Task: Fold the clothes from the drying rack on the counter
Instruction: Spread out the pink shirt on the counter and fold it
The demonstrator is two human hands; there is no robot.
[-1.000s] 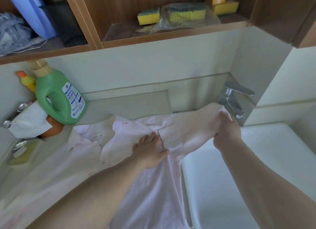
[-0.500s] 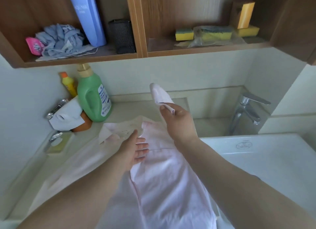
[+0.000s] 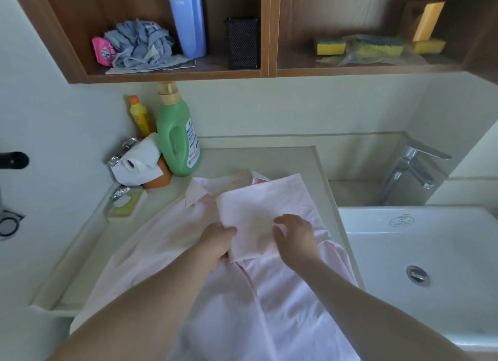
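Note:
A pale pink collared shirt (image 3: 272, 301) lies along the beige counter (image 3: 258, 158), collar toward the wall, its lower part hanging over the front edge. One sleeve (image 3: 256, 210) is folded across the chest. My left hand (image 3: 217, 243) pinches the sleeve's left edge near the cuff. My right hand (image 3: 295, 238) hovers over the sleeve's right side with fingers spread, holding nothing.
A green detergent bottle (image 3: 177, 140), a yellow bottle (image 3: 140, 115) and a toilet roll (image 3: 137, 164) stand at the counter's back left. A white sink (image 3: 420, 266) with a chrome tap (image 3: 412, 169) is on the right. Wooden shelves (image 3: 266, 72) with sponges hang overhead.
My right hand carried the sleeve from the tap side across the shirt, laid it on the chest and let go. My left hand shifted to grip the sleeve's edge.

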